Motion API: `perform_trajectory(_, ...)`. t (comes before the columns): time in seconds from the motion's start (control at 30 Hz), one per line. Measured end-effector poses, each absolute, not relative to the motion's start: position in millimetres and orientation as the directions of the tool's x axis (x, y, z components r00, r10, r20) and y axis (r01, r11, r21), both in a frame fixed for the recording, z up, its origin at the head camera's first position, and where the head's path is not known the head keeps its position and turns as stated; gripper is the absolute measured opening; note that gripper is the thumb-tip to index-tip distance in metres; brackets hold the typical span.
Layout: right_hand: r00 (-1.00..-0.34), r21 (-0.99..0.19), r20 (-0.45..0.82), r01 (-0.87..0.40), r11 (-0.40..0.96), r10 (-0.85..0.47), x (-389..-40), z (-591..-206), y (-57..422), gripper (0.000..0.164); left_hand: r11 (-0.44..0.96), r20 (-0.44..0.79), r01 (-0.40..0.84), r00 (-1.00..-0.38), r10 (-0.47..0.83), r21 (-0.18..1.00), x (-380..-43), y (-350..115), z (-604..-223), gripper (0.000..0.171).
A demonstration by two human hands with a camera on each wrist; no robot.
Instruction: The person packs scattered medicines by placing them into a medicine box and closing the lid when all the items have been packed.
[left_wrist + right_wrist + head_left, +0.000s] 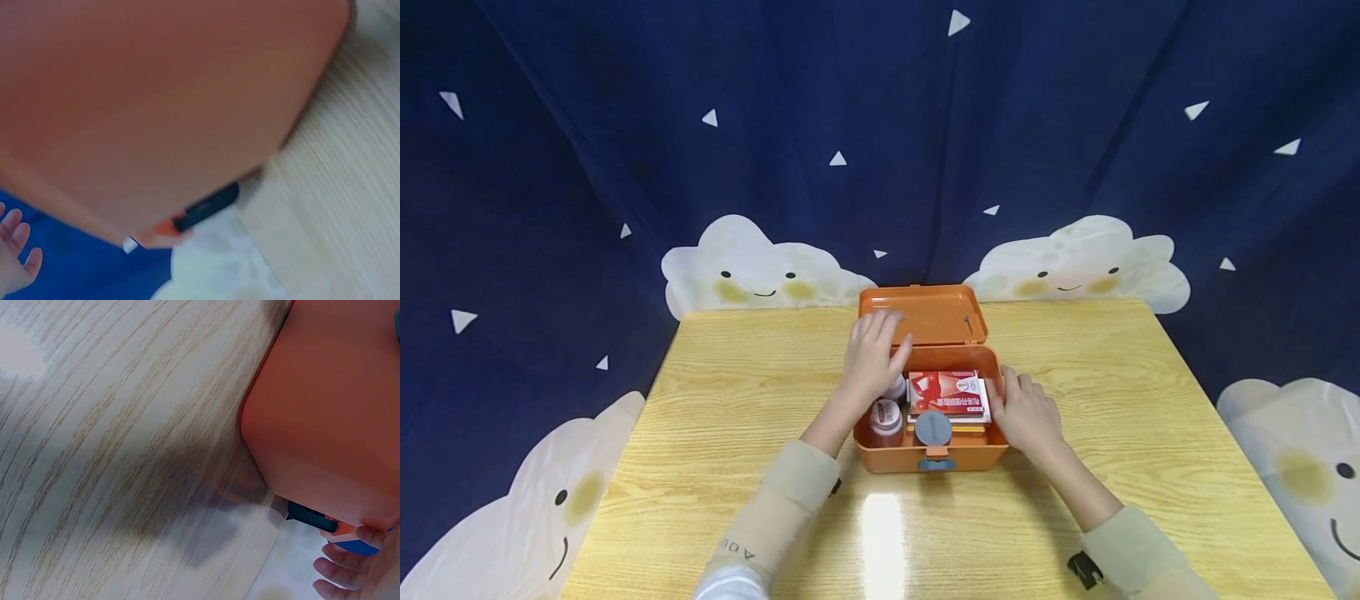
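Note:
An orange lidded box [895, 460] stands open on the table. Inside lie a red-and-white medicine carton [946, 392] on top of other flat packs, a white-capped bottle [886, 418], a second white cap partly behind my left wrist, and a round grey-lidded container [933, 428]. My left hand [871, 354] hovers over the box's left side near the lid [936, 317], fingers spread and holding nothing. At the right rim is my right hand [1028, 414], its thumb by the rim and its fingers loose outside. The right wrist view shows those fingers [340, 575] apart from the wall.
The box rests on a wood-grain table [737, 375]. A blue latch [936, 464] sits on its front wall. Behind the table hangs a dark blue curtain [880, 100] with white triangles and cloud shapes. Light glares off the tabletop before the box.

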State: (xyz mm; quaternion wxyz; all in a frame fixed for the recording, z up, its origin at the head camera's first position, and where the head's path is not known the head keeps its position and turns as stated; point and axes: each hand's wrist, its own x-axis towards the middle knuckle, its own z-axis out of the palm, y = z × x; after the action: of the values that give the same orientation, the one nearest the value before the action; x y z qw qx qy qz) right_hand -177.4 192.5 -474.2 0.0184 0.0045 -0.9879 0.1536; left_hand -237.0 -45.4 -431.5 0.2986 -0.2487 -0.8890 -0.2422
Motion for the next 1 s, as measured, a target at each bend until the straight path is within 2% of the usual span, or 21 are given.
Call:
perform_trajectory(0.13,-0.999,-0.302,0.038,-0.02,0.953,-0.009,-177,-474,192,0.051,0.758,0.6,0.515,-0.773,0.207,0.401,-254,-57,-437,0.034)
perform_trajectory(0.37,-0.999,-0.31,0.035,-0.019,0.95,-0.008,-177,-474,193,0.051,0.697,0.407,0.337,-0.911,0.07,0.633,-279,-74,-453,0.051)
perform_trajectory(0.53,-0.999,-0.305,0.044,-0.022,0.952,-0.009,-178,-475,193,0.052,0.543,0.311,0.266,-0.95,0.009,0.797,-293,-80,-464,0.052)
perform_trajectory(0.7,-0.998,-0.299,0.055,-0.024,0.954,-0.008,-178,-475,192,0.052,0.387,0.187,0.178,-0.982,0.013,0.905,-307,-82,-475,0.059)
perform_trajectory(0.87,-0.998,-0.295,0.069,-0.031,0.955,-0.011,-177,-474,192,0.051,0.349,0.067,0.065,-0.998,0.005,0.935,-357,-88,-545,0.079)
perform_trajectory(0.93,-0.997,-0.298,0.073,-0.033,0.954,-0.012,-177,-474,192,0.051,0.304,0.01,0.012,-1.0,0.009,0.953,-381,-90,-578,0.081)
perform_trajectory(1.0,-0.997,-0.3,0.076,-0.034,0.953,-0.012,-177,-474,192,0.051,0.253,-0.061,-0.052,-0.998,0.029,0.966,-393,-90,-591,0.078)
